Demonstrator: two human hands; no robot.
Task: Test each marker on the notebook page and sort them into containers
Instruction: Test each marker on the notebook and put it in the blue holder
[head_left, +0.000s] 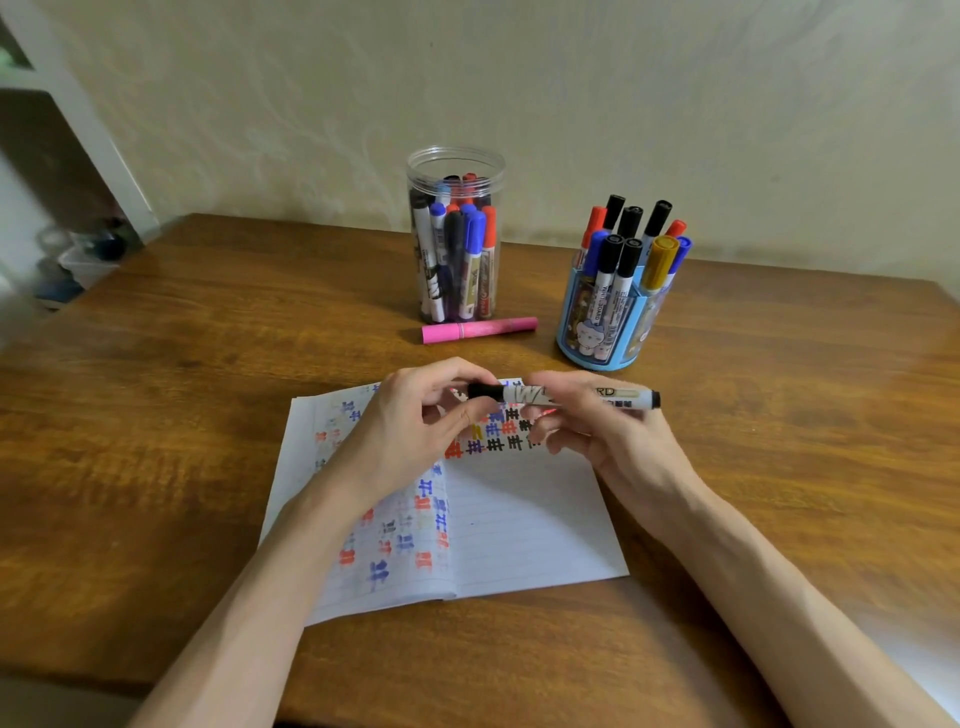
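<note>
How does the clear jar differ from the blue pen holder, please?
The clear jar is taller and see-through, its markers below the rim. The blue pen holder is shorter, bears a cartoon picture, and its markers poke above the top. Both stand upright on the wooden table.

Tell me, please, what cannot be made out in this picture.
Head view only.
- Label of the marker: partly covered by the right hand.
- Marks on the notebook: some rows hidden under the left hand.
- Inside the clear jar: whatever stands behind the front markers.
- Blurred: the things at the left edge.
</note>
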